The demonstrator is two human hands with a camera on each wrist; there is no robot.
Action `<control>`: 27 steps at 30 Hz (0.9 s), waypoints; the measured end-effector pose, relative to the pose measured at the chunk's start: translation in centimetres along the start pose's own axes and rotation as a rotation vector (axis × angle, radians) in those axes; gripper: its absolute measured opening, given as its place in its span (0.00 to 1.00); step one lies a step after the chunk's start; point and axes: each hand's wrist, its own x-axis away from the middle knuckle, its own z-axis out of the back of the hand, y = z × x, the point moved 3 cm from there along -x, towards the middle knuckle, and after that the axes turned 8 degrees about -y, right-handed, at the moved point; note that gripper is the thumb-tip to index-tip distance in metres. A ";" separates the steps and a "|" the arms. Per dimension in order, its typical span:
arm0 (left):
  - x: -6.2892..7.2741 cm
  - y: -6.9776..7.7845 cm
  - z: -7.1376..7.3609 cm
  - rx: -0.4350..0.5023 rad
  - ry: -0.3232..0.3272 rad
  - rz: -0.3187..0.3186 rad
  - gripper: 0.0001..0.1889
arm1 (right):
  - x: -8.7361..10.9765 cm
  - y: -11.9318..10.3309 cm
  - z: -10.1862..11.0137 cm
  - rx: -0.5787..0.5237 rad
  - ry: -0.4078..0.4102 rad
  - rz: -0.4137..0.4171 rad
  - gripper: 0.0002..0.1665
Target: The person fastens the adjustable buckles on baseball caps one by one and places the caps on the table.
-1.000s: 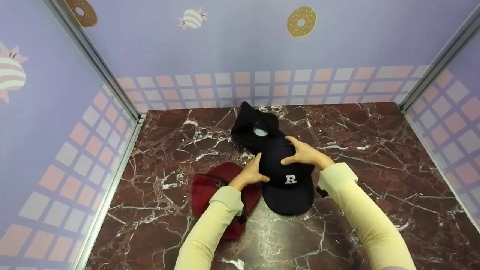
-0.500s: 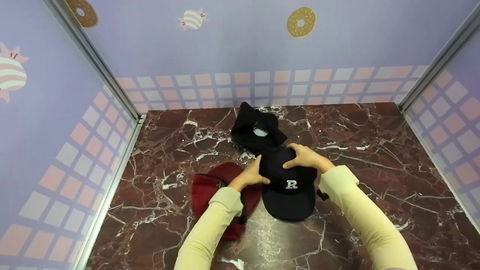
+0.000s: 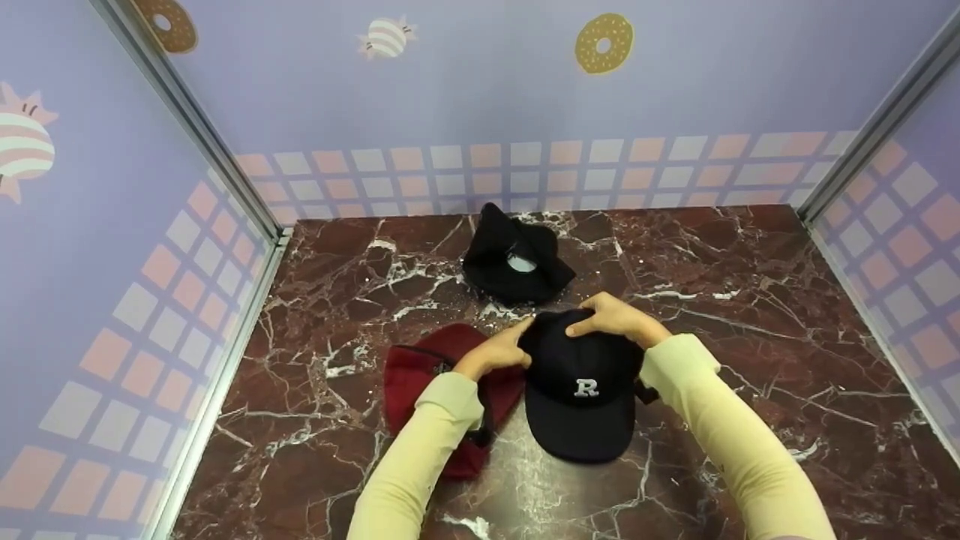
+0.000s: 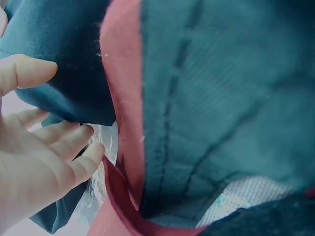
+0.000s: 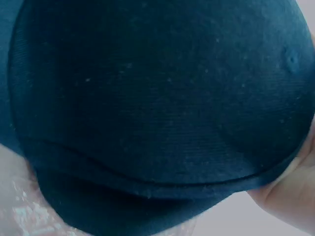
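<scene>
A black baseball cap (image 3: pixel 581 360) with a white letter R faces the person in the head view, its brim toward the front. My right hand (image 3: pixel 616 320) grips its crown, thumb on top and fingers at the back. In the right wrist view the cap's dark crown (image 5: pixel 157 108) fills the picture, with part of the hand (image 5: pixel 290 189) at the right edge. My left hand (image 3: pixel 499 351) is at the cap's left side, over a red cap (image 3: pixel 431 375). In the left wrist view its fingers (image 4: pixel 74 137) are spread and relaxed beside the dark cap's edge.
Another black cap (image 3: pixel 510 262) lies upturned behind, near the back wall. The brown marbled tabletop (image 3: pixel 750 322) is bounded by purple patterned walls (image 3: pixel 480 90) at the back and both sides. A dark strap (image 3: pixel 645 391) shows by the right sleeve.
The black cap with the R has come toward the person, away from the upturned black cap, with the right hand on it. The left hand has shifted only slightly. The red cap stays put.
</scene>
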 end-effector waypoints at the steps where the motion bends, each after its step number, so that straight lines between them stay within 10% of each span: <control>1: 0.0 0.0 -0.1 -0.011 -0.009 -0.001 0.46 | 0.1 0.1 0.0 -0.040 -0.008 -0.004 0.13; 16: 0.7 1.1 -0.5 0.161 -0.103 -0.074 0.32 | 1.4 -0.6 -0.6 -0.310 -0.065 -0.029 0.13; 21: 1.6 2.2 -0.3 0.191 -0.063 -0.117 0.26 | 1.8 -1.2 -0.9 -0.325 -0.093 -0.028 0.17; 27: -0.4 0.4 -0.5 0.156 0.013 -0.096 0.17 | 0.8 0.4 -0.8 -0.340 -0.100 -0.047 0.23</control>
